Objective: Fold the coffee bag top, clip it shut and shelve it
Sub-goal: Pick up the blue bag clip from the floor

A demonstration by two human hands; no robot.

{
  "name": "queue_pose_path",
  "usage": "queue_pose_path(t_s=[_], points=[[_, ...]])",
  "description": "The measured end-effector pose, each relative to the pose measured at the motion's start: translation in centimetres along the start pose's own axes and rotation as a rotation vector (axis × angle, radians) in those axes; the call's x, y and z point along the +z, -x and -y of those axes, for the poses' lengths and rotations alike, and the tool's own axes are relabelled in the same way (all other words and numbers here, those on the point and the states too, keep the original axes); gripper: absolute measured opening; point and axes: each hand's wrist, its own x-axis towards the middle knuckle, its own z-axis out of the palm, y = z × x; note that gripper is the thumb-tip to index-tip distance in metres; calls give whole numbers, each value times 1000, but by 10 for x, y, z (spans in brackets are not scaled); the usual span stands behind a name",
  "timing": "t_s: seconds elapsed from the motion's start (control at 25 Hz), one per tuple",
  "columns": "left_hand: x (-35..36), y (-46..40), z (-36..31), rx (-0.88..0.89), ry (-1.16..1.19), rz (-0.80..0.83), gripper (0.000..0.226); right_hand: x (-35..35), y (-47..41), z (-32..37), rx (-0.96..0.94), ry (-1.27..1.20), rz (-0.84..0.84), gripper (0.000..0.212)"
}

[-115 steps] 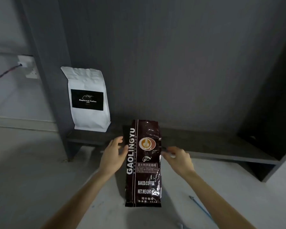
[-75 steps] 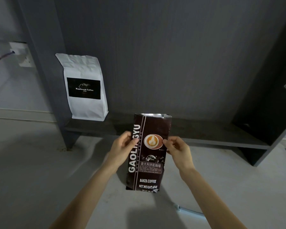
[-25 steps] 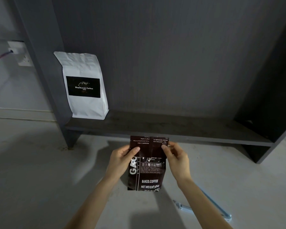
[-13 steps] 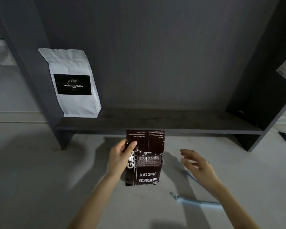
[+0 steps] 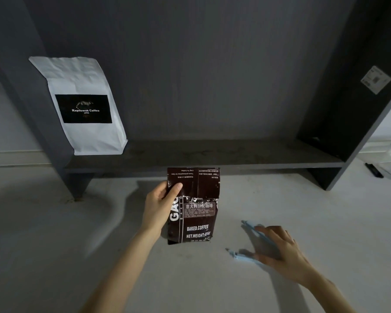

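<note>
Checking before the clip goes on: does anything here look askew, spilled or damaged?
Nothing spilled or torn. The brown coffee bag stands upright, its folded flap pinned only at the left corner by the left hand. The right hand is over the open blue clip on the floor.

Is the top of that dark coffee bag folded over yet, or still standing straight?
Folded. The dark bag's top flap hangs down over the front, its print upside down, pinned by the left hand.

Two bare forearms and hands (no sleeves, rings or watch)
</note>
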Motion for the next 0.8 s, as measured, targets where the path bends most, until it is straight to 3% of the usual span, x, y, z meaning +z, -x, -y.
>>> queue_pose_path(t_s=[0.12,0.2,0.48,0.8], points=[[0,1,-1,7,3,-10,14,4,2,-1,4,76,78,96],[-2,3,-2,-4,2,-5,13,7,4,2,3,58,28,91],[-5,4,-3,-17,13,18,14,14,11,4,-40,-45,-198,35],[-7,3,0,-16,5,16,11,10,34,-12,10,45,-253,37]])
